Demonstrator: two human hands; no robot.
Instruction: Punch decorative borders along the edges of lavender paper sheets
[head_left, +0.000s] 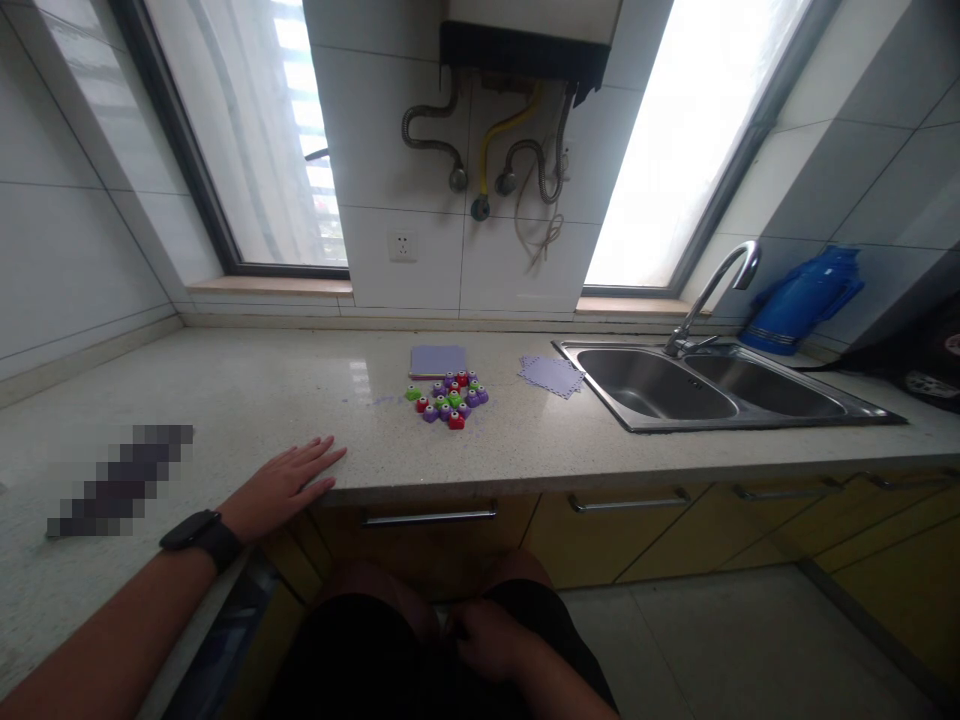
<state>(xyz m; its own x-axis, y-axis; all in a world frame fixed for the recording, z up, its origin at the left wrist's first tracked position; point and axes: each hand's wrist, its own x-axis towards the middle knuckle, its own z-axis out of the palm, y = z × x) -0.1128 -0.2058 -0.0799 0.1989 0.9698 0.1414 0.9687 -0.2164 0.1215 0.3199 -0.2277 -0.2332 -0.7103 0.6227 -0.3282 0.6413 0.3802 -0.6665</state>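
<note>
My left hand point(283, 484) lies flat on the speckled stone counter point(225, 400) near its front edge, fingers stretched out and holding nothing; a black watch is on that wrist. My right hand point(486, 640) rests low in my lap against dark shorts, its fingers curled under and hard to make out. Farther back on the counter sits a cluster of small red, green and purple craft punches point(450, 397). Behind them lies a stack of pale purple paper point(437, 360), and to the right several cut purple paper pieces point(551, 374).
A steel double sink point(705, 385) with a curved tap point(716, 290) is set into the counter at the right, with a blue thermos point(799, 300) behind it. Yellow cabinet drawers point(600, 530) run under the counter. Pipes and a wall socket point(402, 246) sit between two windows.
</note>
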